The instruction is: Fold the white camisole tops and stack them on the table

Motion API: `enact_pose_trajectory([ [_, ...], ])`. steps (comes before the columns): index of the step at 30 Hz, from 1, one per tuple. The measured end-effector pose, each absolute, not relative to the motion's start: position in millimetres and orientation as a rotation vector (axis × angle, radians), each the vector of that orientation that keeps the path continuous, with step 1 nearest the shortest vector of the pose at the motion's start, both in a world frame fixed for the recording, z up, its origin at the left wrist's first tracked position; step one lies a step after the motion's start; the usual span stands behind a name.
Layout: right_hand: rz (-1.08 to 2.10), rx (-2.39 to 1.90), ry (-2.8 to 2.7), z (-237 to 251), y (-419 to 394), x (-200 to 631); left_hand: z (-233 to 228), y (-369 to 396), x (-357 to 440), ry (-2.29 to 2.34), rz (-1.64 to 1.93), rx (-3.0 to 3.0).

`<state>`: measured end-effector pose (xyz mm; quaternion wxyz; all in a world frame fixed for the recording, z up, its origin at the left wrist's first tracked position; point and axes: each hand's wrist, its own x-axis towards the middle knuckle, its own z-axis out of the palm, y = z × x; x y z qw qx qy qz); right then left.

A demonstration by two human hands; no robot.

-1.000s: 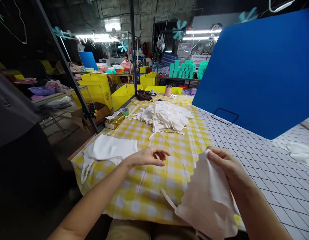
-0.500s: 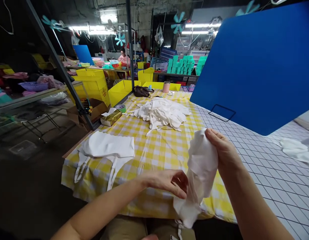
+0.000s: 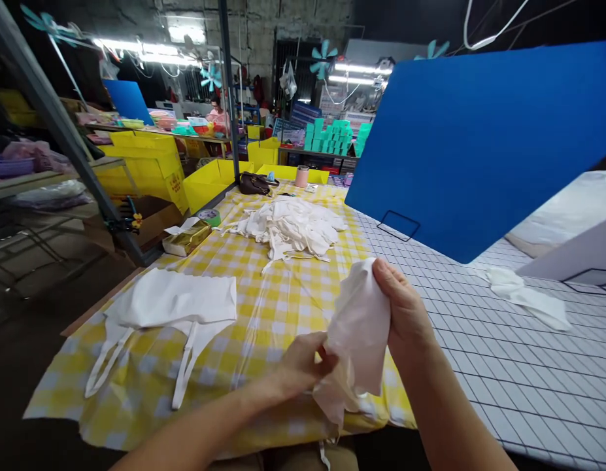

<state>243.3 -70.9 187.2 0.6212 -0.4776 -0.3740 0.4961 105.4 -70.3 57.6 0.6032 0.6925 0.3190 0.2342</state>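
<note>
My right hand (image 3: 405, 314) grips the top of a crumpled white cloth bag (image 3: 357, 327) and holds it up over the near edge of the table. My left hand (image 3: 303, 365) pinches the same bag lower down, at its left side. A strap of the bag dangles below the table edge. To the left a flat white bag (image 3: 175, 302) with two long straps lies spread on the yellow checked tablecloth (image 3: 263, 288). Farther back sits a loose pile of white bags (image 3: 287, 227).
A big blue board (image 3: 479, 144) stands tilted on the white grid surface (image 3: 479, 340) at the right, with another white cloth (image 3: 528, 297) beyond it. A gold box (image 3: 187, 237), tape roll (image 3: 209, 216), dark pouch (image 3: 253, 184) and pink cup (image 3: 301, 176) sit farther back. A person works at a distant table.
My left hand has come in from the open tablecloth and taken hold of the bag's lower part. My right hand has lifted the bag and bunched it. The view has shifted left.
</note>
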Motion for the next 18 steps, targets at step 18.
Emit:
enact_pose_trajectory([
  [18, 0.964, -1.690, -1.575, 87, -20, 324, 66, 35, 4, 1.144, 0.604, 1.691],
])
